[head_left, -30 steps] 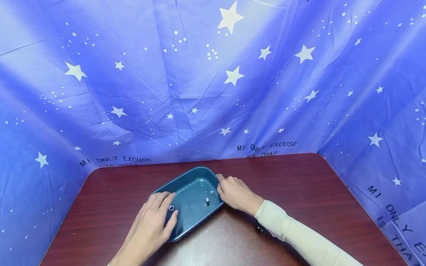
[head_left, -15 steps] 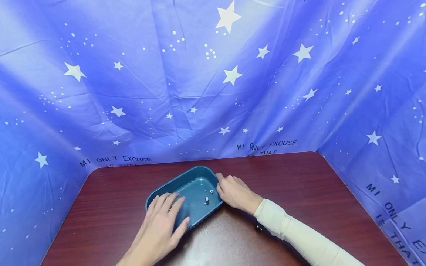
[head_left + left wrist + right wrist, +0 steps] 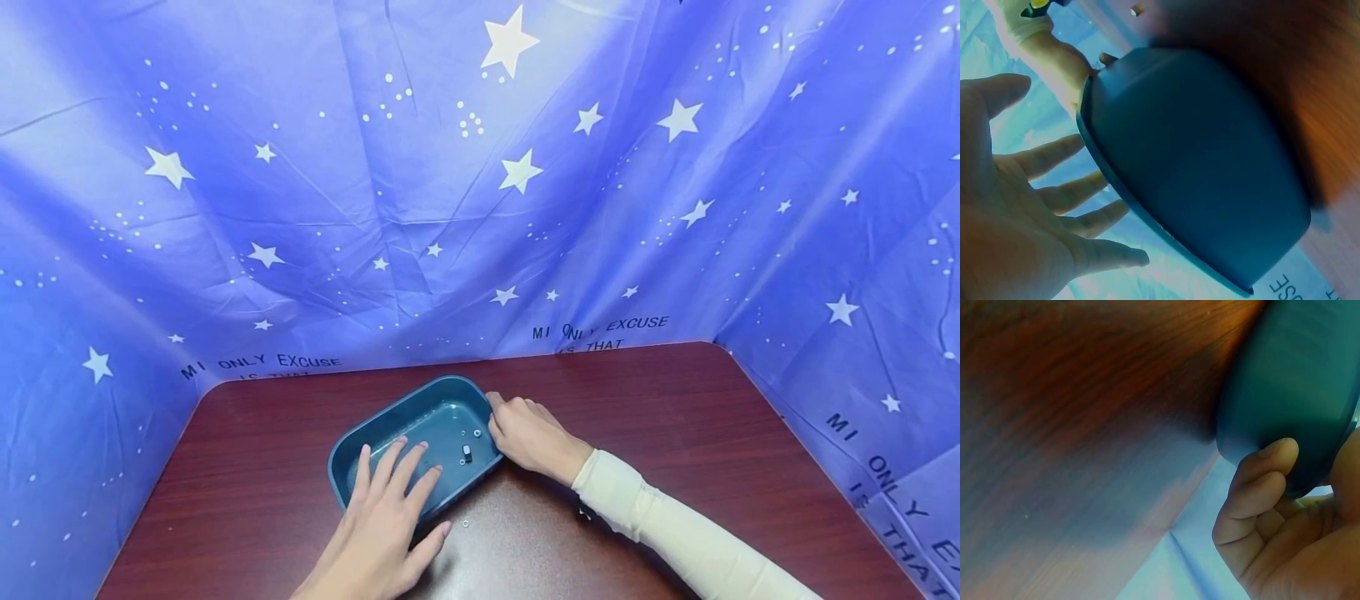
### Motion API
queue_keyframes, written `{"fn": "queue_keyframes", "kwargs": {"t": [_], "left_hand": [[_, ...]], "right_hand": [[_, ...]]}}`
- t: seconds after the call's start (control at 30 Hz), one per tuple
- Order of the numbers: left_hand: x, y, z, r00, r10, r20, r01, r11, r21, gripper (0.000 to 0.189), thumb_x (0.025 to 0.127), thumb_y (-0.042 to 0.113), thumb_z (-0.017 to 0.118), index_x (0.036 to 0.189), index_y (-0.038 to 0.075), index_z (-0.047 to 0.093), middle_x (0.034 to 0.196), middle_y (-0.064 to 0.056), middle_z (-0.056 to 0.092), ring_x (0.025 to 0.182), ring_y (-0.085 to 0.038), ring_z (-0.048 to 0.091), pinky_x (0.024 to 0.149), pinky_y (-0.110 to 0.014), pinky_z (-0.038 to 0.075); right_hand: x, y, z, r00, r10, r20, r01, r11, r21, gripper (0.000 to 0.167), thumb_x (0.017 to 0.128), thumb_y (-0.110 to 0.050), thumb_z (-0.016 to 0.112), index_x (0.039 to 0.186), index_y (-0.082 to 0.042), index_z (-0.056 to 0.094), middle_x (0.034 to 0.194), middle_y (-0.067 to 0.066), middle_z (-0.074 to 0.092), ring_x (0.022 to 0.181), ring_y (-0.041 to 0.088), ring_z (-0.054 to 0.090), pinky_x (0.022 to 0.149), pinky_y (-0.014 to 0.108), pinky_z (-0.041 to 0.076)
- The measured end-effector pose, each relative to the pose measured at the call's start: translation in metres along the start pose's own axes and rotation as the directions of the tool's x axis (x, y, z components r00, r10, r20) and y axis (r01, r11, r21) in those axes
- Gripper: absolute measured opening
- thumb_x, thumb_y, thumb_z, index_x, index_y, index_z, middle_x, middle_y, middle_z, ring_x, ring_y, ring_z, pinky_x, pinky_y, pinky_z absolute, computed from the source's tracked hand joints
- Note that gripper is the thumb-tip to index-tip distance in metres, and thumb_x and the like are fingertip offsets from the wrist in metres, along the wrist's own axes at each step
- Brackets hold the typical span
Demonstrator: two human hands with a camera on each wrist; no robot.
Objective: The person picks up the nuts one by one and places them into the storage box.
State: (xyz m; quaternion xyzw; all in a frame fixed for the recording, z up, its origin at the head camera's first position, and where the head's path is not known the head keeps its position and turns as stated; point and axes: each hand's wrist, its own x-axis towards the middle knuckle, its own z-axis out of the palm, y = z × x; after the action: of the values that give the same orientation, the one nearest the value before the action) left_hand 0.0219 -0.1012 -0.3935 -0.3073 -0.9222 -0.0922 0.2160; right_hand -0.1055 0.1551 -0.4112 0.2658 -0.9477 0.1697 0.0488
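Observation:
A dark teal plastic tray (image 3: pixel 378 417) sits at an angle on the table. Its right end is gripped by my right hand (image 3: pixel 536 437); in the right wrist view the curled fingers (image 3: pixel 1266 465) lie against the outer wall. Over the tray's near left side my left hand (image 3: pixel 386 521) spreads its fingers, holding nothing. In the left wrist view those fingers (image 3: pixel 1069 190) reach up to the rim; contact cannot be told. Inside the tray lie a small black-and-white piece (image 3: pixel 467 453) and a little metal nut (image 3: pixel 477 433), with tinier bits beside them. My left hand covers part of the tray floor.
A tiny ring-like piece, perhaps a nut (image 3: pixel 466 523), lies on the dark red wooden table (image 3: pixel 637 400) in front of the tray. Blue star-printed cloth (image 3: pixel 450 192) hangs behind the table and along both sides.
My left hand has moved right and toward the near edge, its fingers spreading wider. A ring-shaped piece beside its fingers earlier is now hidden. My right hand and the tray have stayed put.

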Motion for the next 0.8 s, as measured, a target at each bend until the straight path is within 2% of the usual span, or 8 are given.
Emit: {"fn": "queue_keyframes", "kwargs": {"t": [0.27,0.8], "left_hand": [[0.0,0.007,0.006,0.998,0.062,-0.031,-0.062,0.998,-0.021,0.057,0.087,0.045,0.088,0.131,0.011,0.074,0.151,-0.019,0.062,0.142,-0.049,0.055,0.104,-0.085,0.043],[0.0,0.014,0.019,0.982,0.178,-0.066,-0.177,0.984,0.03,0.061,0.075,0.039,0.095,0.124,0.011,0.073,0.148,-0.02,0.063,0.139,-0.048,0.056,0.101,-0.08,0.05]], "right_hand": [[0.0,0.0,0.0,1.0,-0.009,-0.012,0.009,1.0,-0.003,0.023,0.107,-0.01,0.056,0.124,0.004,0.065,0.065,-0.001,0.053,0.059,0.014,0.057,0.052,0.04,0.056],[0.001,0.0,0.002,1.0,0.009,-0.03,-0.01,1.0,-0.028,0.019,0.107,-0.01,0.056,0.12,0.001,0.066,0.067,0.003,0.057,0.06,0.017,0.062,0.053,0.045,0.058]]}}
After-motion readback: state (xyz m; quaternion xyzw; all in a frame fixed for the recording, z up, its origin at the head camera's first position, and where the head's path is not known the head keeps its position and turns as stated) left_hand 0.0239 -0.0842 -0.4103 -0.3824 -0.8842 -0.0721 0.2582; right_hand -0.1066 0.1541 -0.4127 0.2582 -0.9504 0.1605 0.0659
